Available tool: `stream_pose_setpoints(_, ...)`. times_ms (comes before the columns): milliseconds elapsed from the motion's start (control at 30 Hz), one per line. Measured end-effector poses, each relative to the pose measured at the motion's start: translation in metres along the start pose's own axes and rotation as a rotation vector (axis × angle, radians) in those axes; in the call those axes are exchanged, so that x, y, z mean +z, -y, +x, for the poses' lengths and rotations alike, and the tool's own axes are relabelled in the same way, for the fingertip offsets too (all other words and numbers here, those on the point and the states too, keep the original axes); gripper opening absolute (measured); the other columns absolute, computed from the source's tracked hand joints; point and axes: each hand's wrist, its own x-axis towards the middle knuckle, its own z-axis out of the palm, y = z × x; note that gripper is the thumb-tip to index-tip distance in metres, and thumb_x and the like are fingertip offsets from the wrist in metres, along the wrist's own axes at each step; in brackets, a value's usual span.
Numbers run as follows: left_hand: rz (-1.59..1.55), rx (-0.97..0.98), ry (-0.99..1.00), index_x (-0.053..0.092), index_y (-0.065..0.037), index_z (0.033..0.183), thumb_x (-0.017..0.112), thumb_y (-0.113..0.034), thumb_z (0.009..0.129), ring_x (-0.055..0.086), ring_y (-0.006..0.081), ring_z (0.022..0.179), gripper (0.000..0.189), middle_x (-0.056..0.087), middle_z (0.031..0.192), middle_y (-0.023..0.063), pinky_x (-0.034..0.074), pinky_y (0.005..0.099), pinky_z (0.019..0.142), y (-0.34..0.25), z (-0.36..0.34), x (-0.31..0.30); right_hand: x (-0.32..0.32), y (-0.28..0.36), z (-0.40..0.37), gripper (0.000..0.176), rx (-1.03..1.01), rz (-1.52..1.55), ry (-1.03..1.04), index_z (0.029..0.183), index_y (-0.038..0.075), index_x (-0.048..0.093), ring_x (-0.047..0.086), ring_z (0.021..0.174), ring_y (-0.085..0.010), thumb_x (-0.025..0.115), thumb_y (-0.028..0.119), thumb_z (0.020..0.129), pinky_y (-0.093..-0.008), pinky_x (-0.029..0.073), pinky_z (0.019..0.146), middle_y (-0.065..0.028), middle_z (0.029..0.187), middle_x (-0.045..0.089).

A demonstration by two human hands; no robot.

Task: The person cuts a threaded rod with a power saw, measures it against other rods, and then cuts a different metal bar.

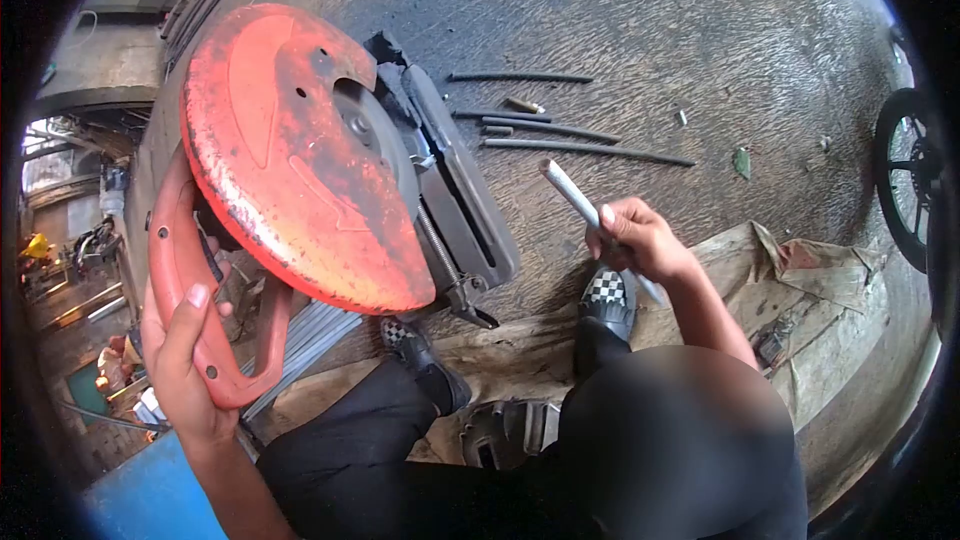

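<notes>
A cut-off saw with a scuffed red blade guard stands at the left. My left hand is wrapped round its red D-shaped handle. Part of the dark cutting disc shows under the guard, beside the grey base. Over the floor right of the saw, my right hand is closed round a short grey metal pipe. The pipe is tilted, its upper end pointing toward the saw and apart from it. Its lower end sticks out below my fist.
Several dark rods lie on the wet-looking floor beyond the base. Under the handle is a bundle of long grey pipes. A stained cloth sheet spreads round my shoes. At the right edge stands a black spoked wheel.
</notes>
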Motion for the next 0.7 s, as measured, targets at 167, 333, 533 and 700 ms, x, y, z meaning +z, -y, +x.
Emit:
stream_pose_setpoints(167,-0.014,0.010,-0.003,0.034,0.002,0.139,0.055,-0.017,0.088,0.052,0.0171,0.109,0.058,0.050,0.128,0.0124,0.041,0.0282,0.085,0.002,0.000,-0.001,0.006,-0.009,-0.012,0.055,-0.030,0.125,0.029,0.073,0.001,0.059,0.032,0.042,-0.0066,0.045,0.050,0.095,-0.0231,0.023,0.041,0.0031,0.049,0.038)
stream_pose_setpoints(333,-0.027,-0.023,0.028,0.034,0.002,0.139,0.056,-0.018,0.089,0.052,0.0173,0.108,0.059,0.049,0.130,0.0116,0.041,0.0287,0.086,0.003,0.003,-0.006,0.003,-0.014,-0.011,0.058,-0.020,0.103,0.089,0.075,0.001,0.061,0.032,0.042,-0.0067,0.041,0.053,0.095,-0.0232,0.024,0.041,0.0024,0.049,0.039)
stream_pose_setpoints(533,0.034,0.026,0.039,0.034,0.001,0.139,0.056,-0.020,0.089,0.053,0.0184,0.110,0.058,0.050,0.130,0.0118,0.040,0.0294,0.089,0.001,0.001,-0.002,0.006,-0.017,-0.015,0.059,0.037,0.107,0.126,0.074,-0.001,0.060,0.031,0.041,-0.0068,0.043,0.052,0.095,-0.0239,0.022,0.040,-0.0002,0.051,0.042)
stream_pose_setpoints(700,0.006,0.017,-0.036,0.038,0.003,0.136,0.058,-0.020,0.087,0.056,0.0216,0.108,0.057,0.051,0.127,0.0147,0.042,0.0297,0.085,0.003,0.000,-0.001,0.014,-0.019,-0.018,0.058,0.032,0.150,0.122,0.072,-0.002,0.059,0.031,0.041,-0.0072,0.047,0.050,0.093,-0.0244,0.022,0.039,-0.0028,0.054,0.046)
